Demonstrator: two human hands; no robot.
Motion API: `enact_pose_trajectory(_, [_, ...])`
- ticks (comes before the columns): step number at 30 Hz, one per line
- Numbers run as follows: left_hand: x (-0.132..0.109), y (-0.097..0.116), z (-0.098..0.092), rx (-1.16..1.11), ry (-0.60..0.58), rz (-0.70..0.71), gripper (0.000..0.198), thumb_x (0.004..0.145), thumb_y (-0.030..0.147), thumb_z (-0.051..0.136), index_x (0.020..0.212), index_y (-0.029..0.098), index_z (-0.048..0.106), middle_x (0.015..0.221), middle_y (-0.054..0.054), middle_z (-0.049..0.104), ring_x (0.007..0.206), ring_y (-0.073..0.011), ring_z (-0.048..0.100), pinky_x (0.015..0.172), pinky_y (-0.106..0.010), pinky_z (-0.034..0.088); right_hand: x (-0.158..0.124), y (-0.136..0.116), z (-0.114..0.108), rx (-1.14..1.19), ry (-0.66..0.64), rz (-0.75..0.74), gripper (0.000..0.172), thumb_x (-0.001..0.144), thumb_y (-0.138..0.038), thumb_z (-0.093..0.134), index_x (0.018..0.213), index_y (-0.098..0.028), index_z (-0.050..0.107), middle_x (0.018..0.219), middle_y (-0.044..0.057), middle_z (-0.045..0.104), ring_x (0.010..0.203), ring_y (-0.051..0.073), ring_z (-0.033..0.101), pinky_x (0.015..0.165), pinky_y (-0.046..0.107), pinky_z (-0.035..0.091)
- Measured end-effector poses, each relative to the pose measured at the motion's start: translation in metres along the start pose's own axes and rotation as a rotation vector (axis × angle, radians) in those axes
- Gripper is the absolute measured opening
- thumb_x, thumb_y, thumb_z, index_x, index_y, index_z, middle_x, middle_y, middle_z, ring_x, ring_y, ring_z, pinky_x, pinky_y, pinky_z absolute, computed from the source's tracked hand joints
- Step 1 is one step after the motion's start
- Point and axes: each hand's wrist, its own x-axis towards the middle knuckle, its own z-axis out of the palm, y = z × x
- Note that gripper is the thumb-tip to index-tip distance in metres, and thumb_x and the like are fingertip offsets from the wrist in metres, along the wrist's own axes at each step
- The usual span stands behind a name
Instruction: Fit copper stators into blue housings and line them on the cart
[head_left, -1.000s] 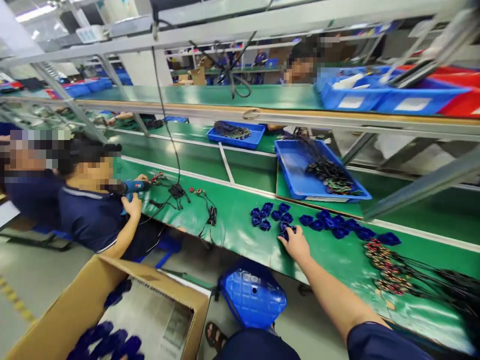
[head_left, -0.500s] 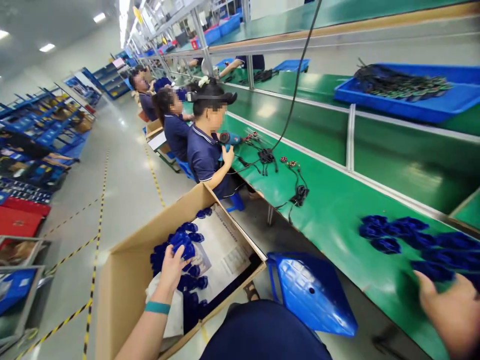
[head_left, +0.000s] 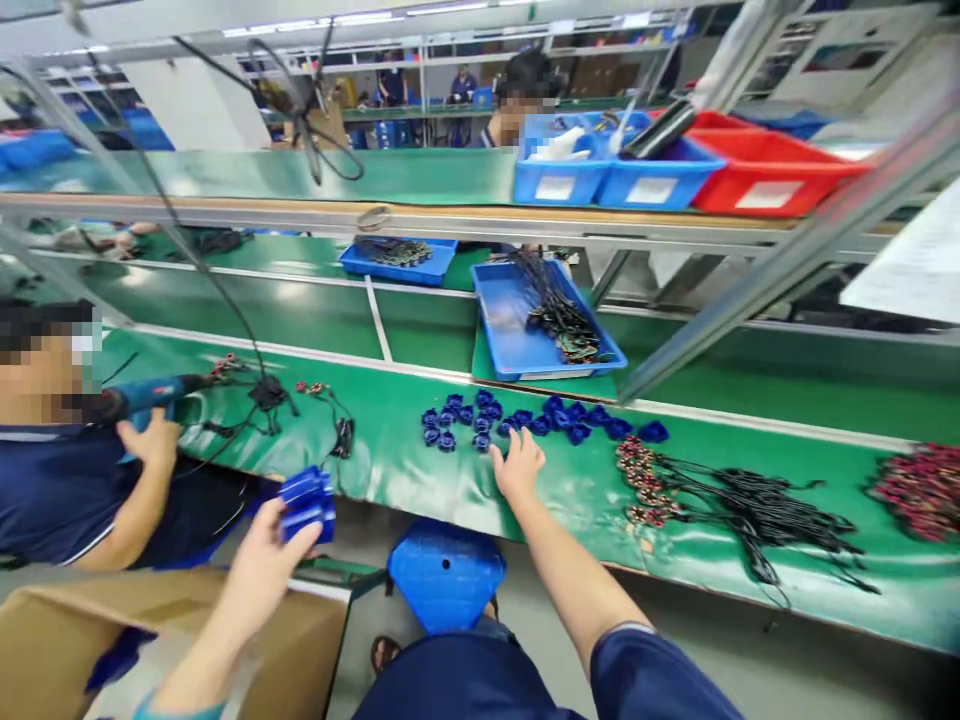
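Note:
My left hand (head_left: 274, 550) grips a few shiny blue plastic parts (head_left: 307, 503), raised over the edge of the cardboard box (head_left: 300, 640). A teal band circles that wrist. My right hand (head_left: 519, 465) reaches over the green bench (head_left: 405, 470), its fingers spread at the near side of several similar blue plastic parts (head_left: 555, 412); whether the fingertips touch one I cannot tell. More blue parts (head_left: 120, 655) show inside the box at lower left.
A blue stool (head_left: 446, 575) stands below the bench edge. To the right lie black cables with coppery coils (head_left: 649, 480). Blue trays (head_left: 510, 340) of cables sit behind. A co-worker (head_left: 142, 450) at left holds a power tool (head_left: 150, 395). A slanting metal post (head_left: 712, 300) rises at right.
The view has swung right toward the bench. My left hand has come up out of the box with blue parts. My right hand remains by the blue parts on the bench, fingers now spread.

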Motion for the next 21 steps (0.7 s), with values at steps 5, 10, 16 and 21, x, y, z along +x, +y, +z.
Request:
enact_pose_trajectory(5, [0.036,-0.027,0.200,0.501,-0.358,0.427,0.045,0.072,0.038,0.081,0.110,0.020,0.063,0.114,-0.009,0.063,0.108,-0.0289,0.063,0.099,-0.047,0.055,-0.047,0.041,-0.005,0.168,0.049,0.050,0.058,0.100,-0.051,0.039,0.146,-0.014,0.040,0.158,0.025,0.031,0.143,0.038,0.031,0.113,0.059,0.024])
enact_pose_trajectory(10, [0.041,-0.036,0.301,1.017,-0.609,0.631,0.057,0.077,0.026,0.081,0.129,0.022,0.059,0.145,-0.018,0.047,0.132,-0.0394,0.047,0.103,-0.054,0.050,-0.087,0.080,-0.017,0.185,-0.134,-0.014,0.061,0.097,-0.050,0.047,0.149,-0.020,0.034,0.162,0.025,0.025,0.147,0.042,0.028,0.113,0.066,0.024])
enact_pose_trajectory(16, [0.057,-0.002,0.339,1.103,-0.636,0.656,0.094,0.070,0.041,0.089,0.148,0.025,0.041,0.164,-0.024,0.024,0.141,-0.0463,0.038,0.103,-0.060,0.048,-0.082,0.084,-0.008,0.182,-0.192,-0.096,0.065,0.096,-0.050,0.050,0.151,-0.019,0.033,0.164,0.026,0.020,0.151,0.042,0.022,0.114,0.066,0.021])
enact_pose_trajectory(21, [0.048,0.029,0.297,1.018,-0.500,0.658,0.097,0.074,0.058,0.082,0.151,0.021,0.037,0.165,-0.025,0.019,0.148,-0.0437,0.029,0.112,-0.059,0.042,-0.052,0.054,0.005,0.116,-0.237,-0.197,0.079,0.093,-0.053,0.054,0.156,-0.013,0.028,0.166,0.029,0.008,0.154,0.044,0.008,0.114,0.067,0.020])
